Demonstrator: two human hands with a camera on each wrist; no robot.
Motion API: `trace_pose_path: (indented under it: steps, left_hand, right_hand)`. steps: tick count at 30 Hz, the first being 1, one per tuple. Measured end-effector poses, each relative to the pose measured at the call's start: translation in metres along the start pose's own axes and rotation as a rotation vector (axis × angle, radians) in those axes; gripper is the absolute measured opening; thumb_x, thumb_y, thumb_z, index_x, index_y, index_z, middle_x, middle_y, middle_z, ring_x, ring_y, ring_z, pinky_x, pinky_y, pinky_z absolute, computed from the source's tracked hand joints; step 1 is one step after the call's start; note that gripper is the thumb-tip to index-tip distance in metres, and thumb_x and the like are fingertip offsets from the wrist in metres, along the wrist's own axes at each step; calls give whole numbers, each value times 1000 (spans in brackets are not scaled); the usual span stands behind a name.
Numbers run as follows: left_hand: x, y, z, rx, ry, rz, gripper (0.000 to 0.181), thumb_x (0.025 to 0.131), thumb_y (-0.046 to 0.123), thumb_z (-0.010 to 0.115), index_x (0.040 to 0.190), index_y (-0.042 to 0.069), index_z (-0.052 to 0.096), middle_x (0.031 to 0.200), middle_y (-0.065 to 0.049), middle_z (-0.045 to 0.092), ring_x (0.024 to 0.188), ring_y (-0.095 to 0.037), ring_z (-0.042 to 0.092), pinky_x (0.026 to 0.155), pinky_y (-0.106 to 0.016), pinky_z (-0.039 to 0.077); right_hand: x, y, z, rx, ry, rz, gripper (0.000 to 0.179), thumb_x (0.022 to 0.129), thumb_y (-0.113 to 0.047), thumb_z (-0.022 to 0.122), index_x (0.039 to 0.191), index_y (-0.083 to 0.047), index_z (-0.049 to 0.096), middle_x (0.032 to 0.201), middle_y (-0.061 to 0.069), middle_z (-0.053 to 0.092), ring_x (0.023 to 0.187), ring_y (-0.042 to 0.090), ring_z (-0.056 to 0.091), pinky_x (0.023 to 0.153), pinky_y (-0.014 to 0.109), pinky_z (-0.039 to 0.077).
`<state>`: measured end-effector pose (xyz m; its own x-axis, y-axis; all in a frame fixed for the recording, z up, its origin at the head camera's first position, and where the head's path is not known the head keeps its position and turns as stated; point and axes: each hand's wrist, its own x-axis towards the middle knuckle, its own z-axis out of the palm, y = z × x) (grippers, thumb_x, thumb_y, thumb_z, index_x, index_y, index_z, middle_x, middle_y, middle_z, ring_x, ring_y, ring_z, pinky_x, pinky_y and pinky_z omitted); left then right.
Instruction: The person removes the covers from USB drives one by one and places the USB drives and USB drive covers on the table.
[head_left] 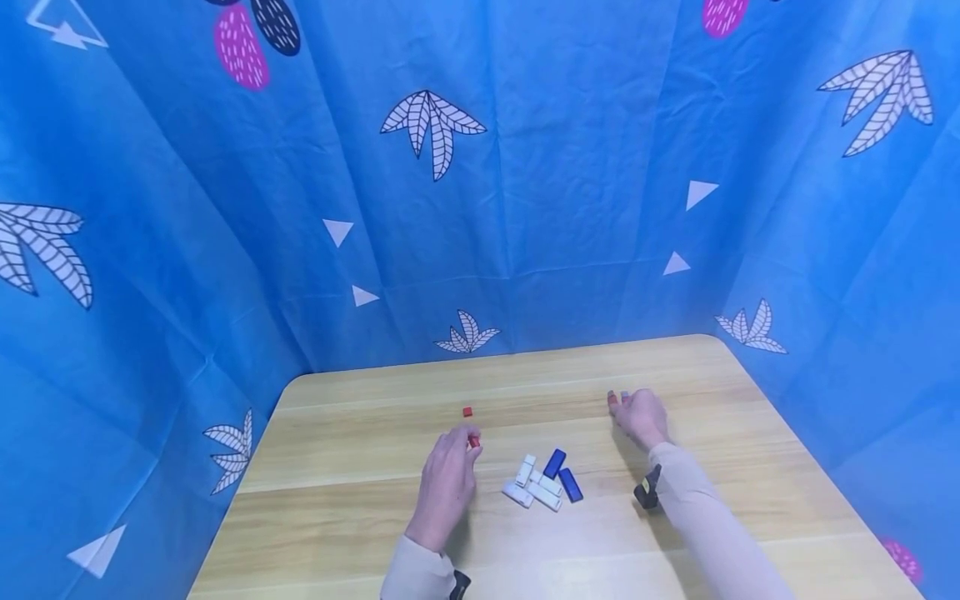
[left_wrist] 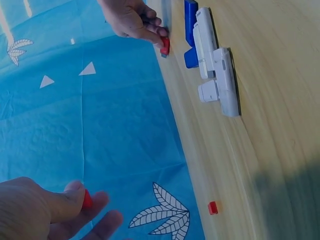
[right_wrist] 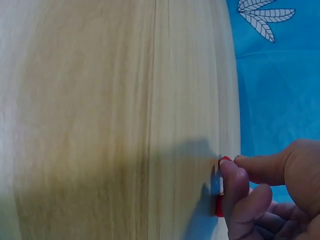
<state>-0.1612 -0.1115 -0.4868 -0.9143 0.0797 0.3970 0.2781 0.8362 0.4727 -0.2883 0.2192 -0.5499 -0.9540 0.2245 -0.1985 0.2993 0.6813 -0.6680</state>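
As the right hand (head_left: 643, 418) pinches a small red piece (right_wrist: 225, 159) between its fingers toward the far right corner of the desk (head_left: 322, 467), a second red piece (right_wrist: 219, 206) sits just beside it. The left hand (head_left: 446, 479) grips a third red piece (head_left: 474, 442) in its fingers, while a fourth red piece (head_left: 468, 412) lies nearer the desk's far edge. Between the hands, farther from that edge, white sticks (head_left: 545, 497) and blue sticks (head_left: 571, 484) lie clustered.
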Motion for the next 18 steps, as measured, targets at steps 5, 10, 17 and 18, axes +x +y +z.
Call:
trace_pose_path:
  steps: [5, 10, 17, 18]
  left_hand:
    - [7, -9, 5, -21, 55, 85, 18, 92, 6, 70, 110, 4, 70, 100, -8, 72, 91, -21, 69, 79, -38, 60]
    - [21, -17, 10, -56, 32, 102, 20, 90, 3, 73, 110, 2, 72, 97, -9, 72, 85, -20, 70, 76, -36, 60]
    - [48, -27, 19, -110, -78, 44, 25, 90, 6, 73, 115, 5, 73, 104, -9, 73, 95, -22, 70, 86, -40, 59]
    - [52, -28, 21, -101, -94, 39, 25, 91, 7, 73, 116, 6, 74, 104, -8, 73, 95, -21, 69, 85, -38, 59]
  right_hand:
    - [2, 2, -2, -71, 21, 12, 44, 98, -41, 60, 62, -15, 56, 70, 4, 69, 58, 20, 54, 50, 31, 41]
    - [2, 2, -5, -90, 33, 21, 46, 98, -43, 59, 62, -15, 53, 70, 6, 65, 61, 22, 54, 48, 31, 39]
    - [-6, -1, -8, -63, 81, -45, 48, 99, -40, 60, 59, -15, 50, 57, -1, 55, 52, 17, 46, 47, 30, 37]
    - [-8, -1, -8, -57, 92, -60, 47, 99, -39, 61, 60, -14, 52, 57, -1, 56, 53, 17, 47, 48, 30, 37]
